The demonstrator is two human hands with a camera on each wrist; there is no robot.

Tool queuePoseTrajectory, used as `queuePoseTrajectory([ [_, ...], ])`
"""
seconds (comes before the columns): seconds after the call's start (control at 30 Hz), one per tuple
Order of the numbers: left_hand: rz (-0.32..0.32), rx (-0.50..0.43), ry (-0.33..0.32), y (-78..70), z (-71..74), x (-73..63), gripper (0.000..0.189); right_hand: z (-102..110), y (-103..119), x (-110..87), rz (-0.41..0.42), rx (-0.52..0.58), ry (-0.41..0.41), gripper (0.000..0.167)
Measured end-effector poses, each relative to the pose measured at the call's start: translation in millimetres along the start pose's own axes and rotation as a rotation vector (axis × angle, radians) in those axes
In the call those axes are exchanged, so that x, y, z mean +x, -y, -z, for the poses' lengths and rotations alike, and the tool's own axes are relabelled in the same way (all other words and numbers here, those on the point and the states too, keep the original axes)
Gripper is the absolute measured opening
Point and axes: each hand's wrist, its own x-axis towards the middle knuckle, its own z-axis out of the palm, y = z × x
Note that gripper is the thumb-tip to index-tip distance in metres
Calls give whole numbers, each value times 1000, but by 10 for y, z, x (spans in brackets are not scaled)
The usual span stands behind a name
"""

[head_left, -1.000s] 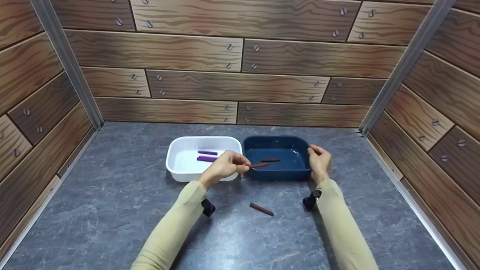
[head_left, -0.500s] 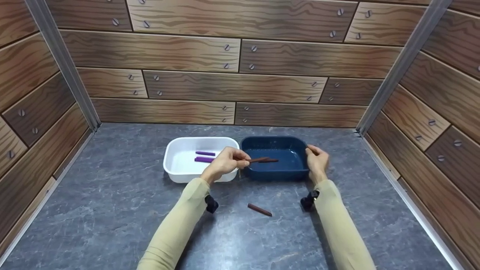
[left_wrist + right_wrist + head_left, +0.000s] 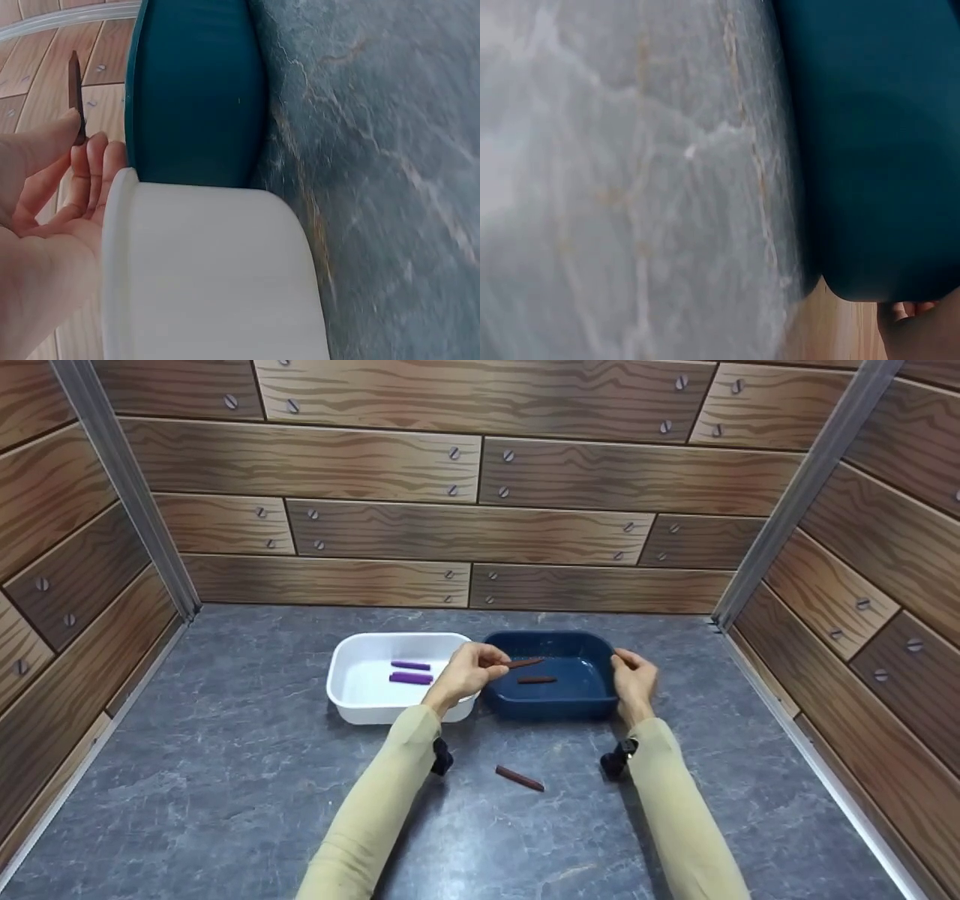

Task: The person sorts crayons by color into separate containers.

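Observation:
My left hand (image 3: 471, 669) pinches a brown crayon (image 3: 527, 663) between thumb and fingertips, over the left part of the dark blue dish (image 3: 551, 709). In the left wrist view the crayon (image 3: 76, 86) sticks up past the thumb, its tapered end away from the hand. Another brown crayon (image 3: 537, 680) lies inside the blue dish. My right hand (image 3: 636, 679) grips that dish's right rim; the right wrist view shows only part of its fingers (image 3: 909, 309) at the dish's end.
A white dish (image 3: 367, 714) stands against the blue one's left side, with purple crayons (image 3: 410, 679) in it. One more brown crayon (image 3: 520, 778) lies on the grey marbled table (image 3: 225, 780) in front. Wood-patterned walls (image 3: 390, 529) enclose the back and sides.
My left hand has moved right and slightly away from me, carrying the brown crayon farther over the blue dish. The right hand keeps its hold on the rim.

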Motion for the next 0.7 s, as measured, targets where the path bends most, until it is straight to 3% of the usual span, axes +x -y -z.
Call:
queuePoseTrajectory([
  [0.17, -21, 10, -42, 7, -73, 99, 13, -10, -14, 8, 3, 2, -13, 33],
  [0.5, 10, 14, -74, -8, -187, 302, 14, -4, -21, 16, -15, 6, -18, 33],
  [0.7, 27, 82, -92, -35, -248, 404, 13, -4, -17, 26, 5, 25, -12, 32],
])
